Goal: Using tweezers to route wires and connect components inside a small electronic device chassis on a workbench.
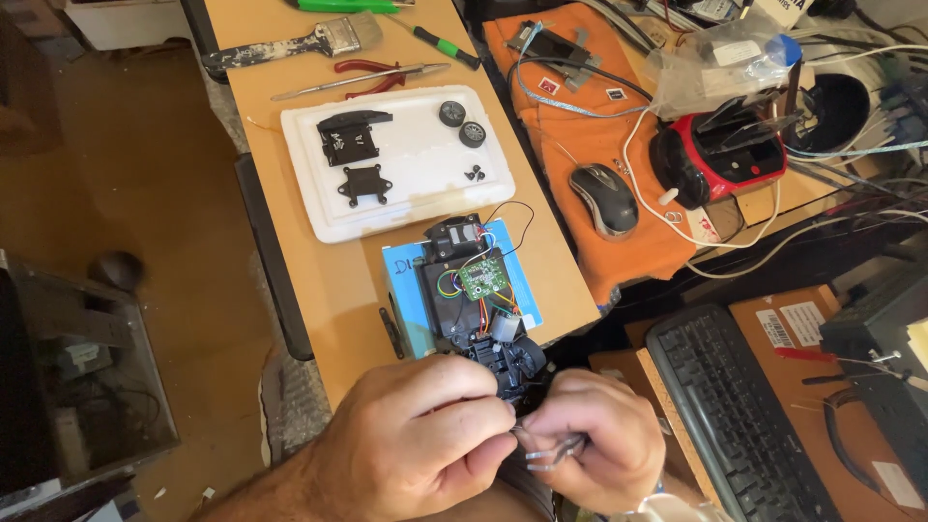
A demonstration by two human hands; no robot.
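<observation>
A black toy-car chassis (471,300) with a green circuit board (484,275) and coloured wires lies on a blue box (399,274) on the wooden table. My left hand (416,435) is closed at the chassis's near end, fingers pinched against it. My right hand (599,440) grips metal tweezers (549,451), their tips meeting my left fingertips. The near end of the chassis is partly hidden by both hands.
A white foam tray (406,203) holds black plastic parts (350,137) and two small wheels (462,123). Behind lie a paintbrush (300,43), red pliers (372,79) and a green-handled screwdriver (440,43). To the right are an orange cloth (570,135), a mouse (603,198), a keyboard (735,416) and tangled cables.
</observation>
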